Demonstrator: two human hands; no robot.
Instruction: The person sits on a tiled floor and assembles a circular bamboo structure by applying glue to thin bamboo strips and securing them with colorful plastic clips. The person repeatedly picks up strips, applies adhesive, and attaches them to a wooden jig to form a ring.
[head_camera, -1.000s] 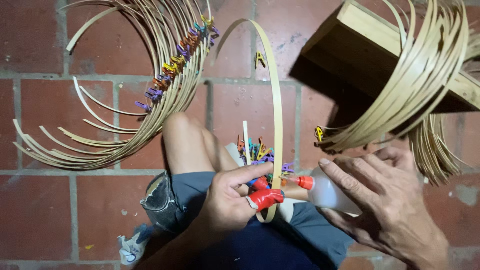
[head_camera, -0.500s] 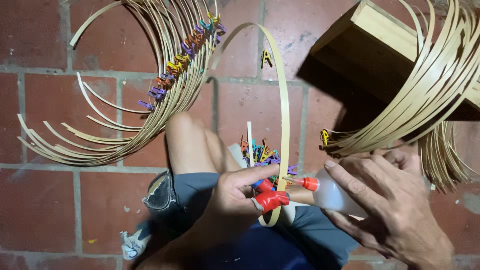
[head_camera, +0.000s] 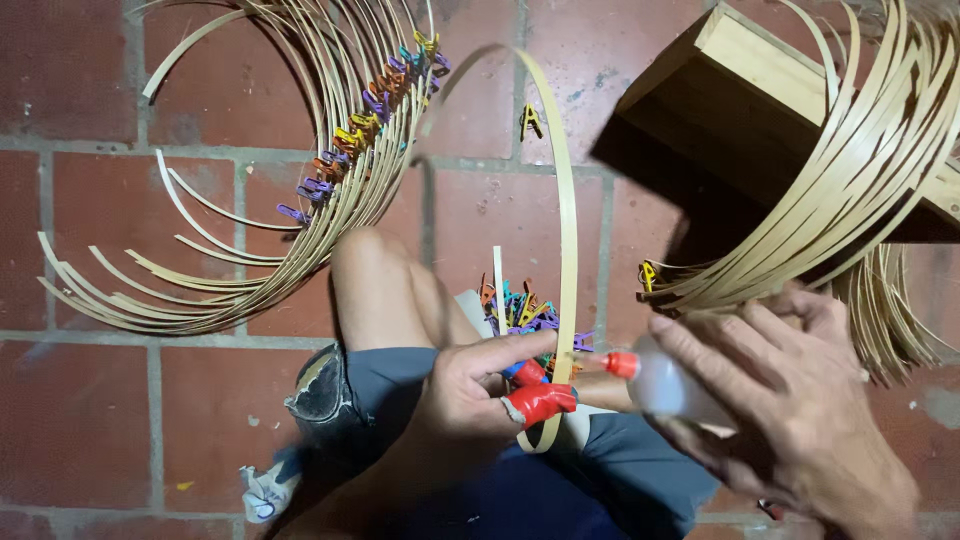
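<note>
My left hand (head_camera: 478, 392), with red covers on two fingertips, pinches the lower end of a thin bamboo strip (head_camera: 566, 240) that arcs upward into a loop over my knee. My right hand (head_camera: 790, 410) grips a small white glue bottle (head_camera: 672, 385) whose red nozzle points left, almost touching the strip where my left fingers hold it. Several coloured clothes pegs (head_camera: 525, 308) lie just behind the strip.
A pile of bent bamboo hoops (head_camera: 300, 190) clipped with a row of coloured pegs lies on the red brick floor at upper left. A wooden stool (head_camera: 760, 90) draped with more bamboo strips (head_camera: 850, 190) stands at upper right. A lone yellow peg (head_camera: 530, 120) lies on the bricks.
My hands have barely moved. The bottle's nozzle has stayed close to the strip, and my left fingers keep pinching the joint.
</note>
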